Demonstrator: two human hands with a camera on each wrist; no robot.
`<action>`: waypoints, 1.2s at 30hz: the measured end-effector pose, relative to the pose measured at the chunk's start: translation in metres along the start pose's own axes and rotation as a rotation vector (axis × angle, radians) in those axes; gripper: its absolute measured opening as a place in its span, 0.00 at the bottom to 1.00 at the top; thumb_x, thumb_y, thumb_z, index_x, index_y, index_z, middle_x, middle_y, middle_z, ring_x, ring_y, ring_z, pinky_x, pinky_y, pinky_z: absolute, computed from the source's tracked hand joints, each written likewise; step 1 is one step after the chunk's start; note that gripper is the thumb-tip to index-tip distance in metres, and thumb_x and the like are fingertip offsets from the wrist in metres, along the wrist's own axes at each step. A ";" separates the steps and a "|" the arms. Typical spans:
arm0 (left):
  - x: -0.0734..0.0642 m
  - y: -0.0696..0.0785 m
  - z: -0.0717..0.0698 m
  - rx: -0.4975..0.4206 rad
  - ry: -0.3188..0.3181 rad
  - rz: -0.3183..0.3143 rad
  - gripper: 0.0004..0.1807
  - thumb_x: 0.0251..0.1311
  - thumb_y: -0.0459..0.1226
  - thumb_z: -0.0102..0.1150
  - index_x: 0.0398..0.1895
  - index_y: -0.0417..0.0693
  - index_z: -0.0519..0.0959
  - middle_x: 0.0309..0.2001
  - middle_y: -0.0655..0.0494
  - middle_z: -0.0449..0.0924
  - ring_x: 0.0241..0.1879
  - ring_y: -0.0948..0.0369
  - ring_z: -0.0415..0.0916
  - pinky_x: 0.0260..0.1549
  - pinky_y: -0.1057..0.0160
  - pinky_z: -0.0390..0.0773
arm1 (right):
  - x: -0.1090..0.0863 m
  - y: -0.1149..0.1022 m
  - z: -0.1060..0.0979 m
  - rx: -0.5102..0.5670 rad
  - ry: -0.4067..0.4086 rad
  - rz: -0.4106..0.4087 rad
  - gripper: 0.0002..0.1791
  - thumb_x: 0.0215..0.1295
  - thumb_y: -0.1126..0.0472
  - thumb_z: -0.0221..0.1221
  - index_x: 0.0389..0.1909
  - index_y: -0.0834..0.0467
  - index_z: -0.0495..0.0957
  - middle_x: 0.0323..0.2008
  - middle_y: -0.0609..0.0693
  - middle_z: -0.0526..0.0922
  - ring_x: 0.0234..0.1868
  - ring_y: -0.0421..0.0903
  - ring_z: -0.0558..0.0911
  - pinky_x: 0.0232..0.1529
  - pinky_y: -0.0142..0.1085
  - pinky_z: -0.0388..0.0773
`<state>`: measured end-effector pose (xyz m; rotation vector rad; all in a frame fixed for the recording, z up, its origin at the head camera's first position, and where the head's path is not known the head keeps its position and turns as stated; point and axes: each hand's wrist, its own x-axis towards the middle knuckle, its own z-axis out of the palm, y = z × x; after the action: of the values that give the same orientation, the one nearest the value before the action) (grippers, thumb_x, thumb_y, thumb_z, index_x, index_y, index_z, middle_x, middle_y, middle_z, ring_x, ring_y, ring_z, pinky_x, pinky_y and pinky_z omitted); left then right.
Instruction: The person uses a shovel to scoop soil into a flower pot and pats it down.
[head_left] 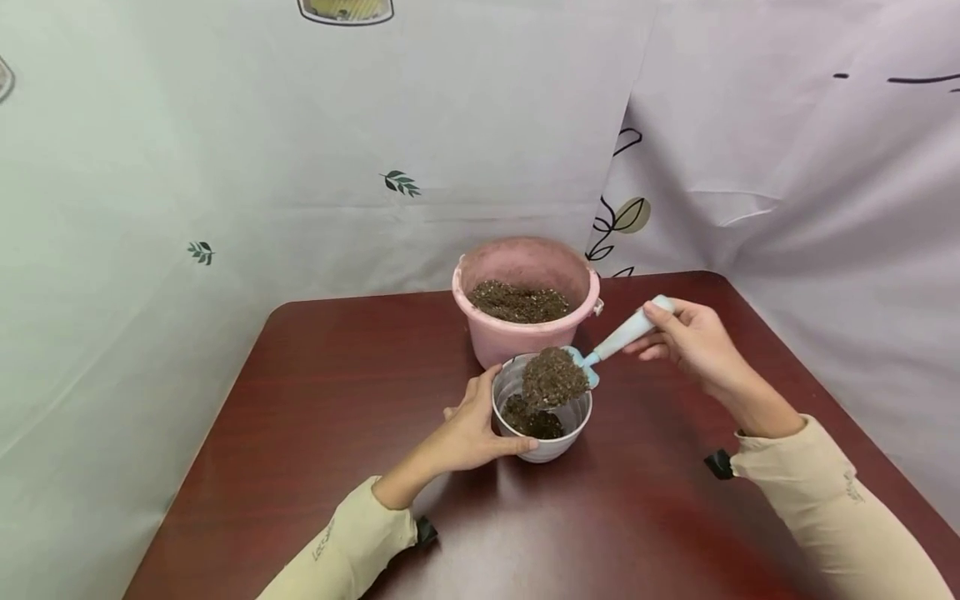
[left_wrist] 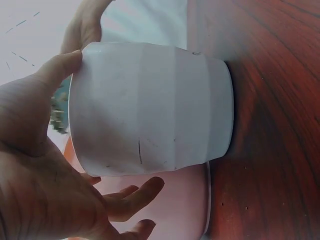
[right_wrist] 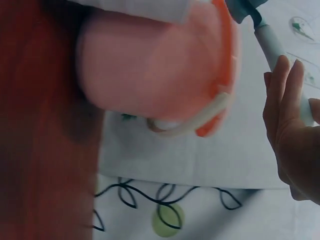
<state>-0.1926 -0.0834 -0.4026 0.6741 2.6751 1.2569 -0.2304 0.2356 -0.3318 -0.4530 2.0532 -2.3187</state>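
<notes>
My right hand (head_left: 693, 342) grips the pale handle of a small garden trowel (head_left: 626, 335), whose light-blue blade carries a heap of dark soil (head_left: 555, 379). That blade hangs over the mouth of a white plastic flower pot (head_left: 551, 452), which has some soil (head_left: 534, 419) at its bottom. On the pot's left side my left hand (head_left: 468, 429) holds the rim, thumb at the near edge and fingers round the far side. In the left wrist view the ribbed pot (left_wrist: 155, 110) stands on the table. The right wrist view shows the fingers (right_wrist: 282, 100) along the trowel handle.
Just behind the pot stands a pink bucket (head_left: 517, 337) with soil inside and a handle (right_wrist: 200, 117) hanging at its side. The dark red wooden table (head_left: 337, 400) runs back to a pale patterned cloth (head_left: 300, 167) hanging behind and at both sides.
</notes>
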 end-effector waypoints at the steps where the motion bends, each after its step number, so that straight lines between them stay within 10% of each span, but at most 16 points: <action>1: 0.000 -0.001 0.000 -0.001 -0.002 0.001 0.62 0.46 0.56 0.75 0.77 0.43 0.48 0.69 0.38 0.57 0.66 0.40 0.62 0.54 0.21 0.50 | -0.001 0.005 0.001 -0.032 0.002 0.008 0.10 0.75 0.61 0.54 0.39 0.64 0.78 0.30 0.54 0.87 0.28 0.47 0.88 0.26 0.34 0.83; 17: 0.001 0.000 0.003 0.034 -0.011 0.001 0.61 0.47 0.57 0.74 0.78 0.47 0.48 0.69 0.40 0.58 0.64 0.38 0.65 0.56 0.24 0.50 | 0.007 0.018 0.005 -0.318 -0.033 -0.190 0.05 0.70 0.70 0.57 0.43 0.64 0.79 0.28 0.53 0.87 0.26 0.49 0.87 0.15 0.45 0.79; 36: 0.000 0.000 0.001 0.060 -0.016 -0.006 0.62 0.47 0.58 0.73 0.78 0.45 0.47 0.69 0.39 0.58 0.62 0.41 0.67 0.55 0.32 0.53 | -0.002 0.003 0.018 -0.601 -0.152 -0.484 0.14 0.60 0.79 0.60 0.47 0.67 0.76 0.31 0.53 0.83 0.17 0.39 0.78 0.15 0.33 0.77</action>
<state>-0.1925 -0.0821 -0.4031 0.6794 2.7099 1.1689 -0.2248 0.2185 -0.3337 -1.2119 2.7719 -1.6982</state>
